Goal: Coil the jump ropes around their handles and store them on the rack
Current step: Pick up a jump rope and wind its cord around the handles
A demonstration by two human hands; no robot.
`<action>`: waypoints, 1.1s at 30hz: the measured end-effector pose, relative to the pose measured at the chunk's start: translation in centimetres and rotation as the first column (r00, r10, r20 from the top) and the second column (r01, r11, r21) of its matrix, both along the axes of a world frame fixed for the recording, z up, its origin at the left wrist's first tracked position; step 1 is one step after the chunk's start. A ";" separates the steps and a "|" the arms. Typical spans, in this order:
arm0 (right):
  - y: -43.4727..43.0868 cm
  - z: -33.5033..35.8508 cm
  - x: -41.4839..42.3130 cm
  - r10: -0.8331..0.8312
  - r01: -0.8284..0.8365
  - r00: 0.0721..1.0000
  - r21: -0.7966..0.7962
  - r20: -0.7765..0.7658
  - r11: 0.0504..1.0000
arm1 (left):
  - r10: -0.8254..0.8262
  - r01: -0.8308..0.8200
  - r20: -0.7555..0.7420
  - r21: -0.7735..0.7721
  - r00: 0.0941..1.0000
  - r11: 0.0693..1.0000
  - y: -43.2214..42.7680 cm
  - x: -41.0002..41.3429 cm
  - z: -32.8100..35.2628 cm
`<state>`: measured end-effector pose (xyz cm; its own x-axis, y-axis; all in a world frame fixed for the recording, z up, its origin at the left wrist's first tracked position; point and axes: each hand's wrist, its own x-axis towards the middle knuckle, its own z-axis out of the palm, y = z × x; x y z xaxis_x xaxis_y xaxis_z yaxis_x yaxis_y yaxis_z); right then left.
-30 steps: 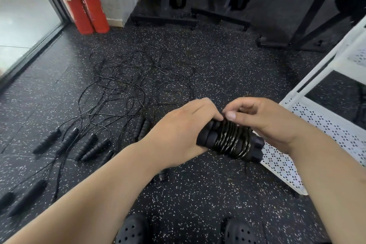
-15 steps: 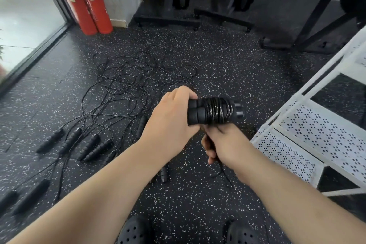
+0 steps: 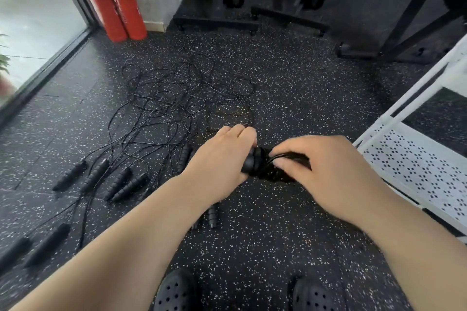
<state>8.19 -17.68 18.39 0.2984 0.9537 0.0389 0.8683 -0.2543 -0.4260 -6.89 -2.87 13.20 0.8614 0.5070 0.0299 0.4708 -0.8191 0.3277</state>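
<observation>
One coiled jump rope runs crosswise, long axis left to right; left hand fingers wrap its left end, right hand fingers pinch cord over its right end, near the rack.

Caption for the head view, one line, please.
Left hand and right hand grip a black cord-wrapped jump-rope handle bundle beside a white perforated metal rack.

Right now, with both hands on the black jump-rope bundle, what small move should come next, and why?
Probably tuck the thin black rope strand under the coils: the left hand grips the black ribbed handles, the right hand pinches that strand over them, and the white perforated rack stands close by.
</observation>
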 end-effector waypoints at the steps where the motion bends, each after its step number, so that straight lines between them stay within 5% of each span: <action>1: 0.0 -0.1 0.8 -0.003 0.003 0.999 0.003 -0.043 1.000 | -0.041 0.041 0.001 -0.009 0.999 0.999 -0.2 0.1 0.2; 8: 0.1 -0.6 5.2 0.000 -0.035 0.914 -0.077 -0.407 0.996 | -0.226 0.239 0.105 -0.133 0.968 0.962 -1.5 0.3 1.4; 18: 0.0 -1.6 6.4 -0.012 -0.027 0.667 -0.040 -0.745 0.999 | -0.024 0.218 0.413 -0.429 0.910 0.877 -2.3 0.2 2.5; 22: 0.5 -1.9 5.4 0.058 -0.043 0.656 0.039 -0.753 0.998 | 0.104 0.150 0.440 -0.504 0.892 0.850 -2.2 0.1 3.1; 28: 1.5 -2.4 5.1 -0.028 0.199 0.653 0.135 -0.757 0.971 | 0.160 0.098 0.425 -0.524 0.891 0.846 -2.1 -0.1 3.5; 31: 1.3 -2.8 4.0 -0.137 0.223 0.766 0.060 -0.628 0.973 | 0.218 0.065 0.420 -0.564 0.881 0.823 -2.4 -0.1 3.6; 33: 1.6 -3.3 2.6 -0.254 0.297 0.727 -0.042 -0.638 0.954 | 0.272 0.031 0.414 -0.593 0.869 0.804 -2.4 0.0 3.4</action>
<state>10.82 -16.12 15.06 0.5239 0.8279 -0.2005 0.2917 -0.3955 -0.8709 -6.89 -5.27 16.57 0.7495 0.6575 0.0763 0.2215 -0.3577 0.9072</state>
